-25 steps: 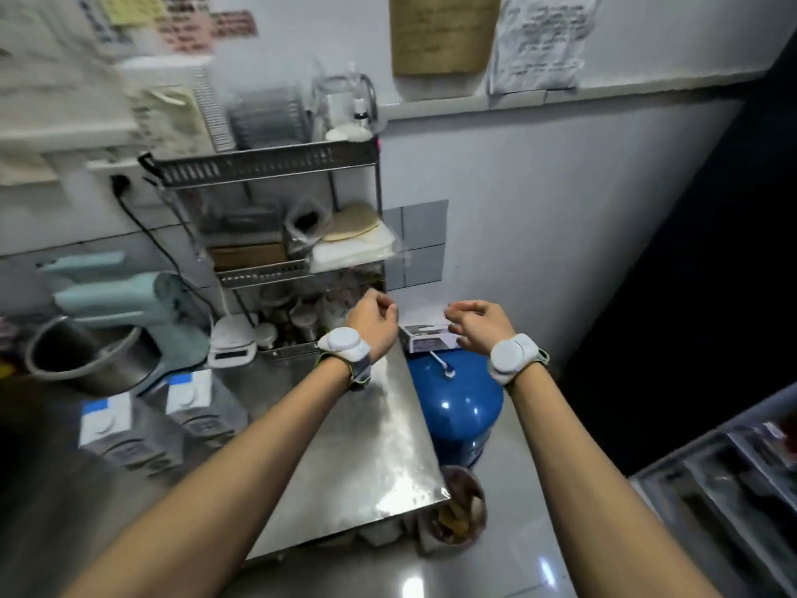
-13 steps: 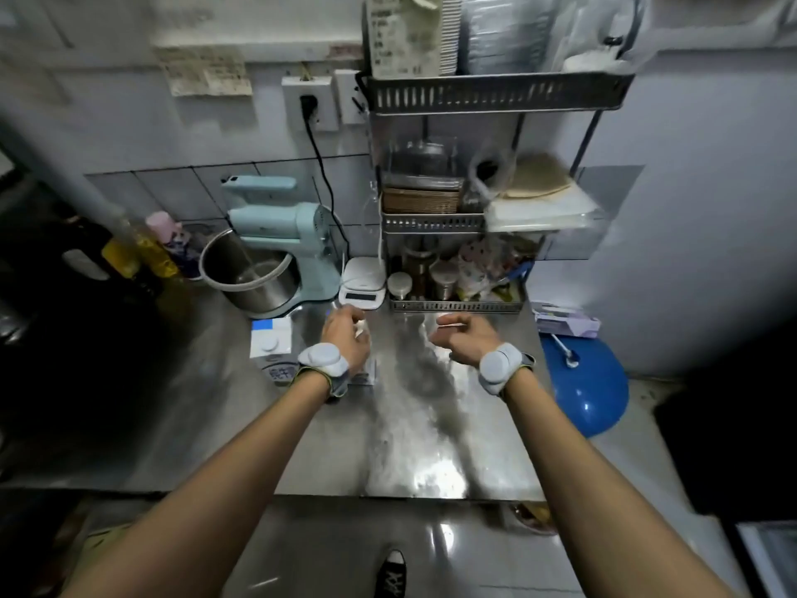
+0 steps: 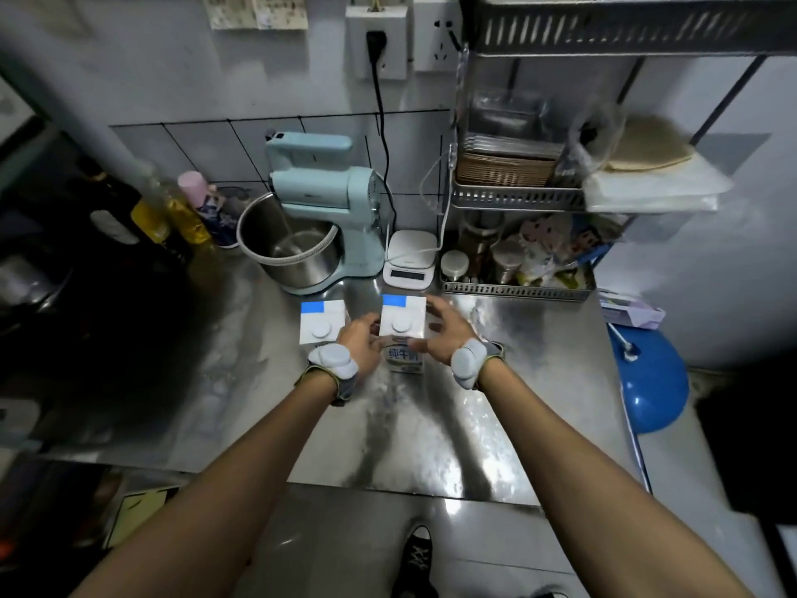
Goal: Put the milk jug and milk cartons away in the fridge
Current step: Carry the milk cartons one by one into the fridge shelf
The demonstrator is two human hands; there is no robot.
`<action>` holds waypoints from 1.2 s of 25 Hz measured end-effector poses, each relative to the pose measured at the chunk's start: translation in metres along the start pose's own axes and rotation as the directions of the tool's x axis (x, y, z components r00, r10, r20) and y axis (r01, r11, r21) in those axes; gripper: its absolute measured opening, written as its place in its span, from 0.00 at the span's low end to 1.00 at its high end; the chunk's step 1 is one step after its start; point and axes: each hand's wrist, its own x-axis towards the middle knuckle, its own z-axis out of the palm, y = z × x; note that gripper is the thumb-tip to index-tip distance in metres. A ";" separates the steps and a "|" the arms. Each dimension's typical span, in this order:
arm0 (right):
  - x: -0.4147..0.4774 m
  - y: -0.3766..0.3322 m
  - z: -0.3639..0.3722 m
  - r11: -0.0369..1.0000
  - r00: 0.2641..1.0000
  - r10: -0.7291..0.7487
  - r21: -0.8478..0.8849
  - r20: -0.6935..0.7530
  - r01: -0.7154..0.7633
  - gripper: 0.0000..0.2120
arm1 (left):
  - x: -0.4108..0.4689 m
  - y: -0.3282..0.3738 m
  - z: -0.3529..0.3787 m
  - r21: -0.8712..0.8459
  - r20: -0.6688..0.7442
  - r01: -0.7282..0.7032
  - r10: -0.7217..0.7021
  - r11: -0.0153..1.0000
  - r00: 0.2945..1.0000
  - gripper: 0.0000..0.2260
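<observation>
left hand (image 3: 360, 340) and right hand (image 3: 444, 336) spread wide, flanking right milk carton (image 3: 403, 334), not gripping | left milk carton (image 3: 322, 322) just beside, countertop (image 3: 496, 407) rear-centre | risk: left knuckles may topple the neighbour while closing

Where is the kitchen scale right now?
In the head view, the kitchen scale sits at the back of the steel counter, between the mint stand mixer on its left and the wire rack on its right.
</observation>
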 end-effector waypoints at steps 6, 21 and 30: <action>0.002 0.010 0.005 0.997 0.999 -0.046 0.060 -0.021 0.048 0.35 | 0.008 -0.007 0.004 -0.082 -0.009 -0.021 0.020 0.996 1.000 0.13; -0.095 -0.003 -0.105 0.960 0.956 0.028 0.274 -0.292 0.056 0.32 | -0.005 0.094 0.046 -0.294 0.196 -0.279 0.344 0.914 0.918 0.35; -0.216 -0.003 -0.223 0.940 0.865 0.007 0.298 -0.501 0.165 0.27 | -0.029 0.239 0.101 -0.372 0.297 -0.487 0.598 0.790 0.745 0.33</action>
